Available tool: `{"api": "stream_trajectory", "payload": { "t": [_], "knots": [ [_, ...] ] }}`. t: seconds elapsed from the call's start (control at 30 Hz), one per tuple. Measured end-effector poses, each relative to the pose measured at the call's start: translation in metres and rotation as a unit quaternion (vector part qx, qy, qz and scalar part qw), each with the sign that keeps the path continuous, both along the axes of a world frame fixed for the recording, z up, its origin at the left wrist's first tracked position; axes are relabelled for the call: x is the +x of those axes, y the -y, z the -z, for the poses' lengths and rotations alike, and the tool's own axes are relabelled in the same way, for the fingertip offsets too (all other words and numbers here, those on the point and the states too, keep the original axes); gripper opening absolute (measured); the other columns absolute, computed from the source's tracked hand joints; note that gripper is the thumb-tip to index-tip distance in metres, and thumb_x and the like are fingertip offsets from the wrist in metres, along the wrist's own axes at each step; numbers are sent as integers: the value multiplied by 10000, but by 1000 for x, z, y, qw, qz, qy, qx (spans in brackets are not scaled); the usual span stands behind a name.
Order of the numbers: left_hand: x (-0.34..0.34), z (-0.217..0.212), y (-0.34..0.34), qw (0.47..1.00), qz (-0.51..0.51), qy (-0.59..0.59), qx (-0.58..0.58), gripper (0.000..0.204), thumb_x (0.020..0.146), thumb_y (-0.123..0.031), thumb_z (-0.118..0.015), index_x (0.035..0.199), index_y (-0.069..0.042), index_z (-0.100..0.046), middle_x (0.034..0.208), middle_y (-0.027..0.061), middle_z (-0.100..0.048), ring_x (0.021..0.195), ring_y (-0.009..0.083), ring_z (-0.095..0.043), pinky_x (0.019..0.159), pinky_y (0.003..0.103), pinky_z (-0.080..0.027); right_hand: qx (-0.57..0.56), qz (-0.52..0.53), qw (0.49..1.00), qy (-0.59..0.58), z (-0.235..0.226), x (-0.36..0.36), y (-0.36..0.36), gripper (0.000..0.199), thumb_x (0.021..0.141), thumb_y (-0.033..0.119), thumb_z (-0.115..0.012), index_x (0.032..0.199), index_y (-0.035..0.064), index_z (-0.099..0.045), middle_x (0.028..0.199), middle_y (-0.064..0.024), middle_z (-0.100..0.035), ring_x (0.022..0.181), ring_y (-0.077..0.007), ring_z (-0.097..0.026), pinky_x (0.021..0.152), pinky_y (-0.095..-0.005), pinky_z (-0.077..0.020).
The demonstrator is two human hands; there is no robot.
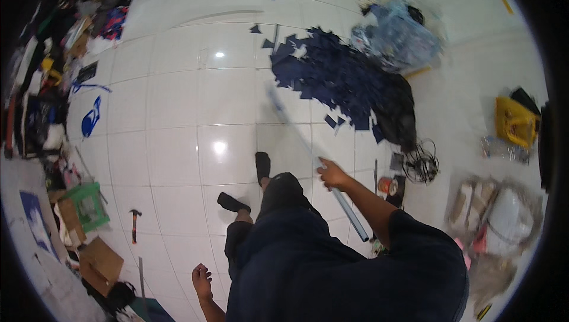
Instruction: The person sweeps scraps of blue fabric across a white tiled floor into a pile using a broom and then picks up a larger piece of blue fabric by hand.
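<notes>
A long, thin grey-blue pipe (352, 218) is gripped in my right hand (333, 175), the fingers wrapped round it. It slants from beside my right arm up toward the middle of the floor, where its far end is blurred. Just beyond that end lies a wide heap of dark navy fabric scraps (332, 73). My left hand (202, 280) hangs low at my side with loosely curled fingers slightly apart, touching nothing.
A hammer (135, 226) lies on the white tiles (178, 156) at left, near a green plastic stool (90, 206) and a cardboard box (101, 264). Clutter lines the left wall. To the right are clear plastic bags (400, 34), coiled wire (422, 161) and a yellow bag (514, 122).
</notes>
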State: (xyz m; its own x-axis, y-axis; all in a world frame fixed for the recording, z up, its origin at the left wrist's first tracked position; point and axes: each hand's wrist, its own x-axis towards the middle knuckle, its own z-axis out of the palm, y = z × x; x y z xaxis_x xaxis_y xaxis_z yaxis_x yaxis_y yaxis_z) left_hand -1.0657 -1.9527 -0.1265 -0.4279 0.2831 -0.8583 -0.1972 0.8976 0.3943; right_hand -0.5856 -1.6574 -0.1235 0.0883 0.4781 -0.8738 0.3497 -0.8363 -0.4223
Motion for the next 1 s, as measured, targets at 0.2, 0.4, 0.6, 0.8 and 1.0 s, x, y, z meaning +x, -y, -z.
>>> {"api": "stream_trajectory", "payload": {
  "t": [0.2, 0.4, 0.6, 0.8, 1.0],
  "knots": [
    [-86, 34, 28, 992, 113, 16, -56, 317, 864, -282, -501, 1072, -43, -507, 829, 42, -545, 676, 132, -535, 527, 260, -412, -51, -209, 968, -126, -20, -130, 76, 455, 818, 180, -521, 1251, 72, -431, 643, -66, -506, 427, -131, -466, 371, -277, -405],
    [-146, 8, 2, 995, 71, -33, 53, 272, 864, -306, -495, 996, -69, -513, 828, 18, -523, 695, 125, -506, 583, 259, -402, 205, -708, 652, 180, 204, 7, 135, 248, 608, 262, -623, 682, 25, -636, 808, -142, -623, 825, -308, -571, 694, -419, -450],
    [-172, -8, 53, 996, 29, -66, 46, 271, 863, -303, -492, 1006, -74, -516, 825, 23, -526, 697, 128, -512, 574, 258, -404, 108, 64, 977, 173, 90, 11, 51, 248, 743, 78, -442, 936, -72, -485, 579, -99, -491, 398, -188, -472, 346, -329, -393],
    [-160, 49, 122, 990, 118, 49, -62, 267, 824, -259, -511, 1003, -62, -535, 770, 47, -524, 602, 146, -517, 482, 281, -406, 44, -17, 999, 1, -23, -111, 24, 555, 775, 129, -525, 1285, -4, -352, 615, -92, -504, 454, -160, -491, 367, -306, -404],
    [-166, 28, 51, 993, 107, -8, -46, 321, 838, -270, -526, 1062, -40, -523, 806, 58, -552, 628, 150, -542, 506, 274, -421, 15, -296, 923, -246, 17, -273, -37, 351, 797, 118, -505, 1118, -22, -473, 621, -93, -520, 457, -165, -515, 364, -313, -412]
  ]
}}
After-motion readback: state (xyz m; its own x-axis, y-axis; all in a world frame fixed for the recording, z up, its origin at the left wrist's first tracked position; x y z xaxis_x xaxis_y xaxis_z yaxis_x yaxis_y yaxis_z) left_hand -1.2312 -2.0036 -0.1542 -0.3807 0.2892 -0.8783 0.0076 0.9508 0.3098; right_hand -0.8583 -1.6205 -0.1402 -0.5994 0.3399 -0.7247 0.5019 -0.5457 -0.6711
